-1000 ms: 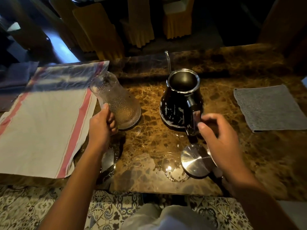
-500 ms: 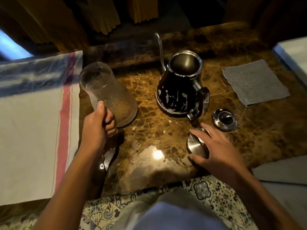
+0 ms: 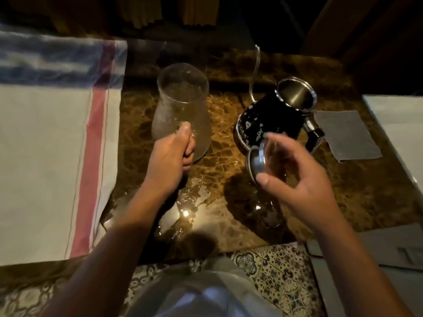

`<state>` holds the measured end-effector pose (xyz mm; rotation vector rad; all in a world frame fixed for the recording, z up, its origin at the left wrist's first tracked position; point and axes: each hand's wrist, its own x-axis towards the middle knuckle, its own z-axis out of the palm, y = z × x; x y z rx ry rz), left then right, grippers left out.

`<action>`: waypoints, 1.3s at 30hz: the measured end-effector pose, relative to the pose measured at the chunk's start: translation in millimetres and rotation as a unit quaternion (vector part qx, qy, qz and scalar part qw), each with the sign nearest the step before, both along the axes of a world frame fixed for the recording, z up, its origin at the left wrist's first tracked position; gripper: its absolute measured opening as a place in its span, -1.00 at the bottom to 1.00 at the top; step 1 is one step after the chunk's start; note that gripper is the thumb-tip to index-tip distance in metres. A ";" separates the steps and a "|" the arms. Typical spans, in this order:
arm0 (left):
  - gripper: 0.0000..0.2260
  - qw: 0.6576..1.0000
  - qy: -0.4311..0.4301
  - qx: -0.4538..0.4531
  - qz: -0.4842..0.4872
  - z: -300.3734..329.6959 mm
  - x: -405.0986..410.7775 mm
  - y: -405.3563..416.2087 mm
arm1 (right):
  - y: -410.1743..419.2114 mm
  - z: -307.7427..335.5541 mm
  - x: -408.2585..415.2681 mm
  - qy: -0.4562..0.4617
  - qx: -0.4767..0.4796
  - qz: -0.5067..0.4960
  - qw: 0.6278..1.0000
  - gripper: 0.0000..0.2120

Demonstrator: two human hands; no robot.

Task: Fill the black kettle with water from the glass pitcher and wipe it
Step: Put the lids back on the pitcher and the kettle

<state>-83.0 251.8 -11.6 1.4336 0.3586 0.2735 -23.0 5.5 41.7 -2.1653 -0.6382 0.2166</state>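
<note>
While standing on the brown marble counter (image 3: 229, 216), at centre frame: glass pitcher (image 3: 182, 110) — textured, upright, mouth open, its base in a wet patch. Gripped low on its near side by left hand (image 3: 170, 156), fingers curled round something at the glass, thumb up against the wall; whether a handle lay beneath could not be told.

Right of centre: black kettle (image 3: 272, 120) — lidless, steel rim and inside showing, thin gooseneck spout rising toward the upper middle, handle pointing right, pale flecks on its body. Stood apart from pitcher, on same counter.

Lower right of centre: right hand (image 3: 302, 179), raised above counter, thumb and fingers pinched on metal lid (image 3: 257, 160), held on edge just in front of kettle; blurred.

Left of frame: white towel (image 3: 45, 156) with red stripe, laid flat. Right of kettle, just beside its handle: grey cloth (image 3: 345, 133), flat. Bottom edge: patterned floor tiles (image 3: 274, 268).
</note>
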 end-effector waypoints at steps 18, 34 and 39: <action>-0.55 1.000 -0.024 -0.019 0.004 -3.1 -2.3 -1.8 | 169.0 32.5 62.0 -0.286 -0.012 0.129 0.949 -0.48; -0.63 1.000 -0.020 -0.017 0.017 -6.1 0.1 -7.0 | 175.5 11.8 50.8 -0.324 -0.055 0.134 0.935 -0.64; -0.60 0.999 -0.041 -0.023 0.008 -6.4 3.9 -6.4 | 180.3 25.5 63.3 -0.206 -0.062 0.102 0.971 -0.47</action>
